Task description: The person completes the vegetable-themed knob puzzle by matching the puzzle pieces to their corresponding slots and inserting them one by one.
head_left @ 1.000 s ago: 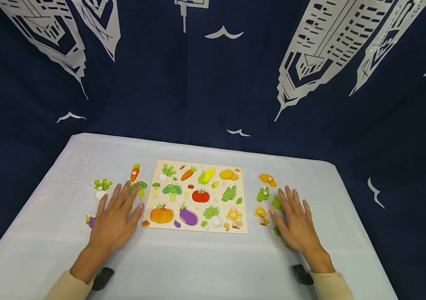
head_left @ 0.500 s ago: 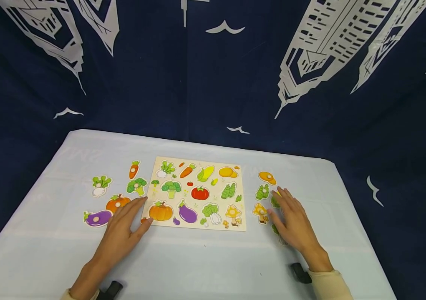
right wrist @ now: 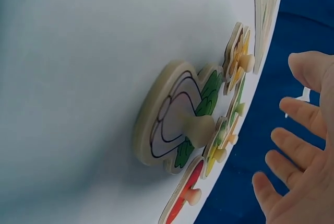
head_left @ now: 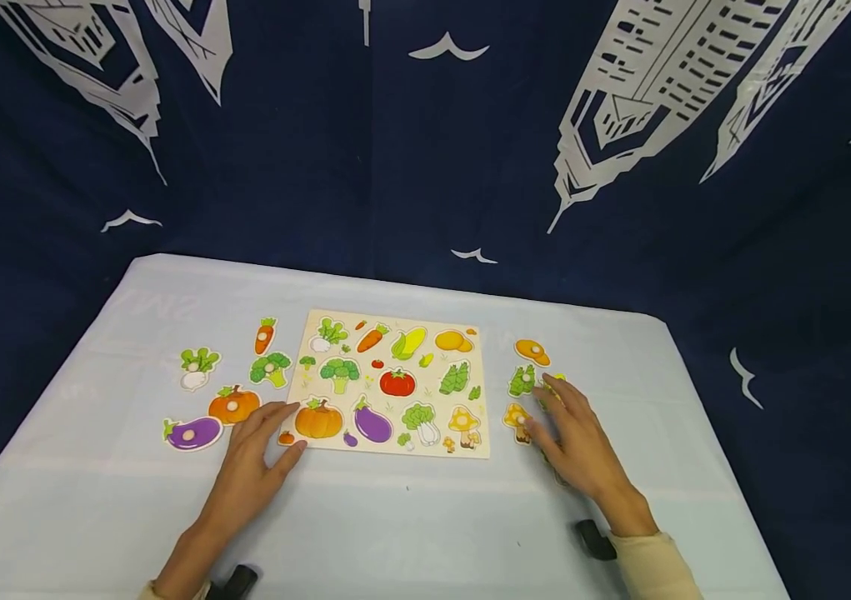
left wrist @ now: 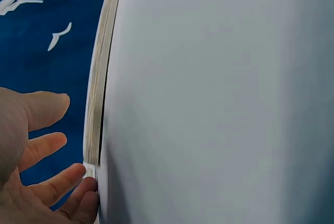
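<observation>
A wooden vegetable puzzle board [head_left: 431, 388] lies mid-table, its pictures facing up. By its lower left corner my left hand [head_left: 248, 458] has its thumb and fingers apart; the left wrist view shows the board's edge [left wrist: 99, 78] beside the fingertips [left wrist: 78, 172]. Whether they touch it I cannot tell. My right hand [head_left: 583, 442] hovers over pieces right of the board, fingers loosely bent, holding nothing. It partly covers a mushroom piece [head_left: 515, 417] and others. Under it, the right wrist view shows a knobbed bok choy piece [right wrist: 177, 114] and a red piece [right wrist: 182, 190].
Left of the board lie knobbed pieces: carrot [head_left: 265, 335], radish [head_left: 196, 367], broccoli [head_left: 270, 369], pumpkin [head_left: 233, 406] and eggplant [head_left: 194, 433]. At right are a potato piece [head_left: 532, 352] and an asparagus piece [head_left: 521, 381]. A dark printed cloth [head_left: 425, 167] hangs behind the white table [head_left: 395, 533].
My left hand has moved right, off the left pieces to the board's corner, uncovering the pumpkin and eggplant pieces. My right hand has shifted slightly left, its fingers bending a little more.
</observation>
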A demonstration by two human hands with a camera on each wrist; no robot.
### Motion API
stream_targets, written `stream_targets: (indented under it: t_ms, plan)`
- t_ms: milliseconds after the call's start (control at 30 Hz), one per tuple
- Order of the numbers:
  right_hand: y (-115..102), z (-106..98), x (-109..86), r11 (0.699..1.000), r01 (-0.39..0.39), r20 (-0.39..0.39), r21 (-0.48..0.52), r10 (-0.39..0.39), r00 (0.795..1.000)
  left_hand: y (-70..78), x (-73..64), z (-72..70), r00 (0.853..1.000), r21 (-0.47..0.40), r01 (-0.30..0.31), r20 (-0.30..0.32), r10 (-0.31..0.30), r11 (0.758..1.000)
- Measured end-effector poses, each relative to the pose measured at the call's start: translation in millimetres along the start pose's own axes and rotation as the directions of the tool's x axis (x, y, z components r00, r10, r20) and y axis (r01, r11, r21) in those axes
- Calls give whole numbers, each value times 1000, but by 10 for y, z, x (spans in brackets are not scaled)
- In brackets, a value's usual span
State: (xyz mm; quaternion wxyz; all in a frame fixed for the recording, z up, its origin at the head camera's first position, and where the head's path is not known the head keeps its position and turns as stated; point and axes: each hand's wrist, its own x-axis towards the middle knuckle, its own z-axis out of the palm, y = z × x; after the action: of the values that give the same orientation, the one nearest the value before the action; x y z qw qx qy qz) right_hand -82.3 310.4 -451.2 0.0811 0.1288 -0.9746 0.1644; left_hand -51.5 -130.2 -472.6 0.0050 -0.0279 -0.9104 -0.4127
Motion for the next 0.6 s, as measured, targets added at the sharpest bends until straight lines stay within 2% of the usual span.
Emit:
stream_targets:
  t_ms: [367, 600]
  plan:
    - [45, 13, 42, 994, 59, 49, 88, -63, 997, -22, 54, -21, 999, -32, 47, 14, -46, 998]
    - [73, 35, 97, 983, 86, 107, 160, -103, 989, -49, 71, -36, 997, -68, 80, 27, -78, 994]
